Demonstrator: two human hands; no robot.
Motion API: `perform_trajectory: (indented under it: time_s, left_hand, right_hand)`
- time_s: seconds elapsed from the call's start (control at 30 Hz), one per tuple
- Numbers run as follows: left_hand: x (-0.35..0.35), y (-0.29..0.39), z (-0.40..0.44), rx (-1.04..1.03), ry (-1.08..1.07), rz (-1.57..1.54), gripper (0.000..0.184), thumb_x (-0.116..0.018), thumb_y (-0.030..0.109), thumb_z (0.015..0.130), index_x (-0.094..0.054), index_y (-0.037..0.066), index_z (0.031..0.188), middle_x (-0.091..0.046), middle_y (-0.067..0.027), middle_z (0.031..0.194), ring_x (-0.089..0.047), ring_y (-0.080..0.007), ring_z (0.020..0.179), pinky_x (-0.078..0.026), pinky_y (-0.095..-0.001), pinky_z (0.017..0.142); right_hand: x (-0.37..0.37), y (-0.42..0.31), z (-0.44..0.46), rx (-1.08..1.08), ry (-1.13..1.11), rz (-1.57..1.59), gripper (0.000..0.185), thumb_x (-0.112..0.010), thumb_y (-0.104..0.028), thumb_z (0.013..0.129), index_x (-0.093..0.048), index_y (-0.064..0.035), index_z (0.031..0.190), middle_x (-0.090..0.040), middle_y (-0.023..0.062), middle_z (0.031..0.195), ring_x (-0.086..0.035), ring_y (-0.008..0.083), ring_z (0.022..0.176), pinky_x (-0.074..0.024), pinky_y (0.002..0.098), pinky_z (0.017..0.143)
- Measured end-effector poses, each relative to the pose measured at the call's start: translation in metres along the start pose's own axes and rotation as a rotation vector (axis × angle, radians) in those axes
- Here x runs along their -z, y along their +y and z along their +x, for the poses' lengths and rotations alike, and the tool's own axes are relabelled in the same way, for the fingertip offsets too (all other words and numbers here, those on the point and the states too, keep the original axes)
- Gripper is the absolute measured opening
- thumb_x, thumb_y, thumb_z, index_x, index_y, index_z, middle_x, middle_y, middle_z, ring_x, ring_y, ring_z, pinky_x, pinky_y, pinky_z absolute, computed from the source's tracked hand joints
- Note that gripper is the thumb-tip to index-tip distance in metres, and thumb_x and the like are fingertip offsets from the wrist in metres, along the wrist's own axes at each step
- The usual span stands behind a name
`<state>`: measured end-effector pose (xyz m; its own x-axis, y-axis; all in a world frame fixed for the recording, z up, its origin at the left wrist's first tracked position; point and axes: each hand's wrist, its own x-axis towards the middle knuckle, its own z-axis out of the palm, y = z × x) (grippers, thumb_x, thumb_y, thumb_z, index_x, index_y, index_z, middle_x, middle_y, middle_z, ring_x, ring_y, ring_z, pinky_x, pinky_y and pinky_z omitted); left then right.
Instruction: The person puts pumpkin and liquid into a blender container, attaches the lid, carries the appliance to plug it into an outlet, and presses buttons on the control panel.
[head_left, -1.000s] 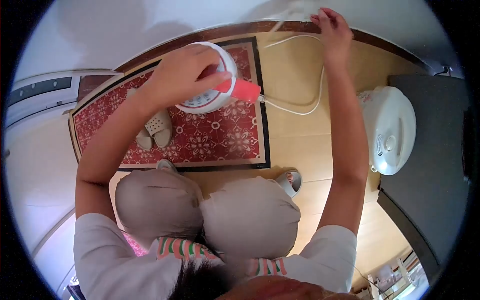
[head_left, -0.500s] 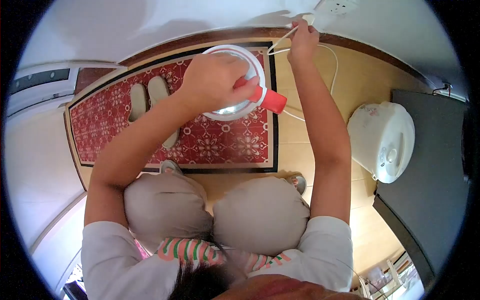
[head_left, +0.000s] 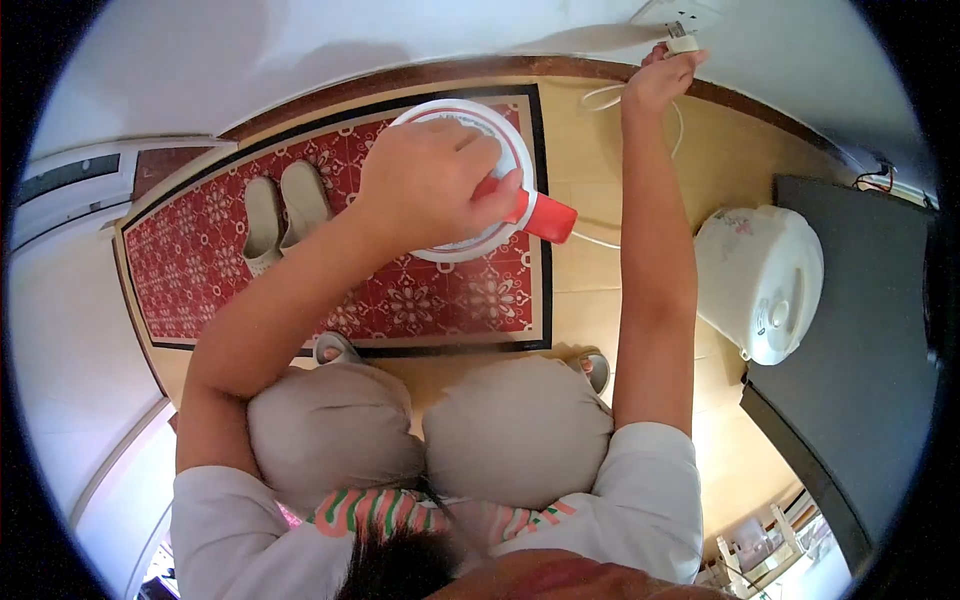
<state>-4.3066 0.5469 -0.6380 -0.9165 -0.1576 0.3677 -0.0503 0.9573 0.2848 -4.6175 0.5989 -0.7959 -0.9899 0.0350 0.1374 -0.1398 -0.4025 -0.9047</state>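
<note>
My left hand point(head_left: 430, 180) is closed over the top of a white round electric pot point(head_left: 515, 160) with a red handle point(head_left: 549, 218). The fingers curl at a red part beside that handle, and what they grip under the palm is partly hidden. In my right hand point(head_left: 662, 82) is a white plug point(head_left: 681, 43), its metal prongs pointing up toward the wall. It is just below the wall socket point(head_left: 690, 14) and looks apart from it. A white cord point(head_left: 598, 241) leaves the pot's handle side, passes behind my right forearm and loops near the plug.
A red patterned mat point(head_left: 410, 300) with a black border lies under the pot. Two beige slippers point(head_left: 283, 215) lie on its left. To the right, a white floral rice cooker point(head_left: 760, 285) stands against a dark grey cabinet point(head_left: 860, 290). A white wall point(head_left: 400, 30) bounds the far side.
My right hand has carried the plug right, closer to the socket, and its prongs now show. The cord has shifted with it. The left hand stays on the pot.
</note>
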Motion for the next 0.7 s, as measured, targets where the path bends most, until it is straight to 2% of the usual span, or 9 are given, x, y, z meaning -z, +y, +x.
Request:
perform_trajectory:
  time_s: [0.03, 0.1, 0.17, 0.23, 0.33, 0.43, 0.53, 0.63, 0.7]
  left_hand:
    - [-0.001, -0.001, -0.001, -0.002, 0.006, -0.011, 0.027, -0.072, 0.027, 0.076, -0.055, 0.01, 0.063, -0.056, -0.0059, 0.059, -0.057, -0.0263, 0.053, -0.044, -0.0389, 0.046]
    - [-0.003, -0.001, -0.001, -0.006, 0.011, -0.014, 0.027, -0.073, 0.026, 0.075, -0.055, 0.01, 0.063, -0.055, -0.0062, 0.059, -0.056, -0.0263, 0.052, -0.044, -0.0388, 0.046]
    - [-0.002, -0.001, 0.001, -0.011, 0.004, 0.004, 0.027, -0.072, 0.026, 0.074, -0.055, 0.009, 0.061, -0.056, -0.0073, 0.057, -0.057, -0.0259, 0.051, -0.045, -0.0381, 0.045]
    - [-0.002, -0.001, 0.0, -0.015, 0.016, 0.001, 0.027, -0.072, 0.025, 0.074, -0.055, 0.009, 0.061, -0.055, -0.0071, 0.057, -0.057, -0.0258, 0.051, -0.045, -0.038, 0.045]
    - [-0.002, -0.002, 0.002, -0.031, 0.036, -0.002, 0.027, -0.073, 0.023, 0.073, -0.054, 0.009, 0.061, -0.055, -0.0069, 0.056, -0.056, -0.0257, 0.05, -0.044, -0.0379, 0.044]
    - [-0.003, 0.0, 0.002, -0.042, 0.041, -0.021, 0.025, -0.073, 0.021, 0.074, -0.054, 0.009, 0.064, -0.054, -0.0061, 0.058, -0.055, -0.0256, 0.05, -0.043, -0.0373, 0.045]
    - [-0.003, -0.002, 0.001, -0.048, 0.024, -0.039, 0.024, -0.073, 0.021, 0.075, -0.055, 0.009, 0.066, -0.054, -0.006, 0.06, -0.054, -0.0254, 0.051, -0.043, -0.0368, 0.045]
    - [-0.002, -0.003, 0.0, -0.046, 0.017, -0.03, 0.024, -0.073, 0.021, 0.075, -0.055, 0.009, 0.066, -0.054, -0.0067, 0.06, -0.054, -0.0255, 0.051, -0.043, -0.0367, 0.045]
    - [-0.004, -0.001, 0.001, -0.051, 0.031, -0.042, 0.025, -0.073, 0.021, 0.076, -0.055, 0.008, 0.066, -0.055, -0.007, 0.061, -0.055, -0.0255, 0.051, -0.043, -0.0367, 0.046]
  right_hand:
    - [0.001, 0.005, 0.001, 0.057, -0.002, -0.025, 0.053, -0.03, -0.053, 0.105, -0.052, -0.0045, 0.102, -0.054, 0.0046, 0.087, -0.046, 0.0145, 0.07, -0.0414, 0.0268, 0.063]
    - [0.006, 0.009, -0.002, 0.359, -0.131, -0.293, 0.058, -0.031, -0.05, 0.105, -0.052, 0.0032, 0.112, -0.056, 0.0188, 0.105, -0.053, 0.0303, 0.09, -0.0455, 0.0405, 0.078]
    - [0.006, 0.009, -0.005, 0.416, -0.129, -0.445, 0.061, -0.03, -0.049, 0.105, -0.052, 0.0072, 0.114, -0.057, 0.0242, 0.109, -0.056, 0.0357, 0.096, -0.0471, 0.0454, 0.085]
    - [-0.011, -0.012, -0.014, 0.225, 0.005, -0.479, 0.063, -0.027, -0.05, 0.105, -0.051, 0.0076, 0.109, -0.059, 0.0209, 0.1, -0.054, 0.031, 0.087, -0.0462, 0.0418, 0.083]
    - [-0.012, -0.022, -0.014, 0.11, 0.016, -0.514, 0.061, -0.026, -0.045, 0.106, -0.05, 0.0119, 0.111, -0.058, 0.0261, 0.108, -0.053, 0.0367, 0.095, -0.0431, 0.0462, 0.088]
    - [-0.024, -0.014, -0.021, 0.335, 0.077, -0.607, 0.057, -0.023, -0.039, 0.106, -0.048, 0.012, 0.113, -0.054, 0.0288, 0.113, -0.051, 0.0389, 0.098, -0.0408, 0.0461, 0.091]
    - [-0.023, -0.025, -0.024, 0.202, -0.073, -0.44, 0.053, -0.021, -0.035, 0.107, -0.043, 0.0119, 0.116, -0.046, 0.0309, 0.123, -0.047, 0.0385, 0.107, -0.0386, 0.0446, 0.093]
    - [-0.026, -0.006, -0.01, 0.213, 0.045, -0.525, 0.053, -0.028, -0.043, 0.106, -0.044, 0.0064, 0.116, -0.048, 0.0325, 0.116, -0.049, 0.0473, 0.103, -0.0382, 0.0533, 0.093]
    - [-0.022, 0.004, -0.001, 0.29, 0.147, -0.785, 0.05, -0.028, -0.042, 0.107, -0.042, 0.0053, 0.115, -0.047, 0.0291, 0.115, -0.048, 0.0451, 0.106, -0.0369, 0.0544, 0.093]
